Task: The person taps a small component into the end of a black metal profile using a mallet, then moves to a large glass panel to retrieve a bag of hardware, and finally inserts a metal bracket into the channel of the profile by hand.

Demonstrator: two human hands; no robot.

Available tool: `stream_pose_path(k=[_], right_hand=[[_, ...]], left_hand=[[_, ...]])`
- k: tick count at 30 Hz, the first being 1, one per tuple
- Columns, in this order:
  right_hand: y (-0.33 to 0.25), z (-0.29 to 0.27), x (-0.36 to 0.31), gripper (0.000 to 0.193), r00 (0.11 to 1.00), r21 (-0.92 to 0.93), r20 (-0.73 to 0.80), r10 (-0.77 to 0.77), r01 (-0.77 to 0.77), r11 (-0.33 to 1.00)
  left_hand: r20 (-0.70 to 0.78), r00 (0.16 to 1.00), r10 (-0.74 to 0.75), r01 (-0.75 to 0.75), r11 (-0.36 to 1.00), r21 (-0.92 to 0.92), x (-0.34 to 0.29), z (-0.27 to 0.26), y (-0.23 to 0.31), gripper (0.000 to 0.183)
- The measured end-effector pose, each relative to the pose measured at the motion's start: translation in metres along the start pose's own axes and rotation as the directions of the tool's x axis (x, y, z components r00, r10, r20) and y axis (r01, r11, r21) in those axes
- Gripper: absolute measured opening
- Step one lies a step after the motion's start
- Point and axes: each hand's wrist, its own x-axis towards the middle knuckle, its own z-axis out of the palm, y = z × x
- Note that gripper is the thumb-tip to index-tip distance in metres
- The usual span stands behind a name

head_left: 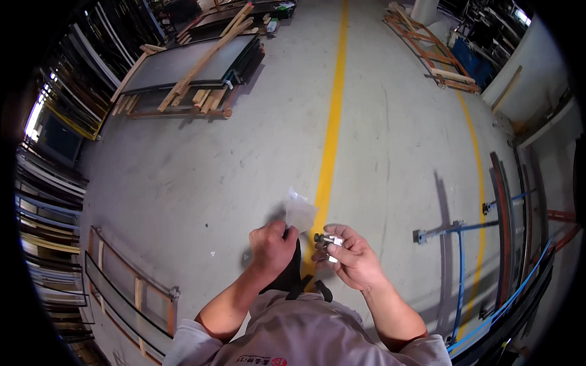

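Observation:
My left hand is closed on the lower end of a small clear plastic bag, which sticks up past my thumb. Its contents, if any, cannot be made out. Just to the right, my right hand grips a small metal fitting, silvery with a dark round knob on its left end. Thumb and fingers wrap around the fitting and cover part of it. Both hands are in front of my body at waist height, a short gap apart, above the grey floor.
A yellow line runs along the floor ahead. Framed panels with wooden battens lie on a cart at far left. Racks of long profiles line the left side. A blue metal stand is at right; an orange frame cart stands far right.

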Motion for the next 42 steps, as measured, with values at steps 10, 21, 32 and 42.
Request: stream_pose_path(k=[10,21,32,42], right_hand=[[-0.177,0.049,0.282,0.039,0.735,-0.971,0.205,-0.646,0.233,-0.042],[-0.391,-0.009,0.618,0.047,0.691,-0.977,0.169,-0.703,0.213,-0.026],[-0.630,-0.014,0.939,0.040,0.802,-0.886,0.461,-0.380,0.394,-0.243],[-0.809,-0.004,1.254,0.051,0.919,-0.977,0.207,-0.335,0.175,-0.123]], left_hand=[[0.213,0.973,0.088,-0.019,0.953,-0.304,0.316,0.106,-0.042,0.023],[0.329,0.918,0.224,-0.034,0.868,-0.496,0.699,0.266,-0.074,0.020],[0.356,0.918,0.173,-0.098,0.971,-0.219,1.054,0.357,-0.113,0.022],[0.335,0.845,0.417,-0.259,0.867,-0.425,1.374,0.485,-0.206,0.013]])
